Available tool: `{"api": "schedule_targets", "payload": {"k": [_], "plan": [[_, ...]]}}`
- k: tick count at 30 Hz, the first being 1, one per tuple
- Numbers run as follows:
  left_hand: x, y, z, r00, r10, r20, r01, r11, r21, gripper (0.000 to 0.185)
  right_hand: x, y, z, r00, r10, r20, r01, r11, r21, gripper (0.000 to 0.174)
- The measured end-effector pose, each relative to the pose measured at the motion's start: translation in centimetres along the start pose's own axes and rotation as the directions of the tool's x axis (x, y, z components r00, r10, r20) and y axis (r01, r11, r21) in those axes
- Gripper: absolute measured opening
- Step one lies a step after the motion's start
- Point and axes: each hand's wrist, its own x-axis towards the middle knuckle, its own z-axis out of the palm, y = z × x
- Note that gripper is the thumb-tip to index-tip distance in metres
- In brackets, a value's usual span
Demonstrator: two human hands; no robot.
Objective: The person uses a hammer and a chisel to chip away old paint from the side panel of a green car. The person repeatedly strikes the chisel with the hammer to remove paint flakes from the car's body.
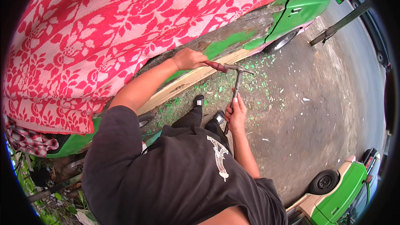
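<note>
My left hand [189, 59] is closed around a red-handled tool [216, 66], possibly a chisel or screwdriver, beside the green car's side; its working end is hidden. In my right hand [236, 112] is the metal shaft of a hammer [239, 76]. The hammer's head lies at the butt of the red handle, touching or very close to it. Under my left hand, the car's side panel [231, 42] shows green paint, bare grey-brown patches and a cream lower strip. A red and pink floral blanket [140, 15] is draped over the car.
Green paint flakes [256, 84] litter the rough ground around my shoes. A metal post [340, 23] stands at upper right, near the car's wheel [282, 42]. Another green and cream vehicle [340, 187] is at lower right. Plants [57, 197] and debris lie at lower left.
</note>
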Motion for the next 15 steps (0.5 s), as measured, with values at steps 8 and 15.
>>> {"api": "schedule_targets", "payload": {"k": [8,15], "plan": [[0.42,-0.29,0.5,0.994,-0.076,-0.074,0.073,0.997,-0.039,0.017,0.38,-0.1,-0.22,0.995,-0.047,-0.089,0.053,0.996,0.066,0.038],[0.26,-0.1,0.37,0.996,-0.088,-0.02,0.087,0.995,-0.045,0.016,0.5,0.38,-0.58,0.991,-0.042,-0.128,0.062,0.986,0.153,0.035]]}}
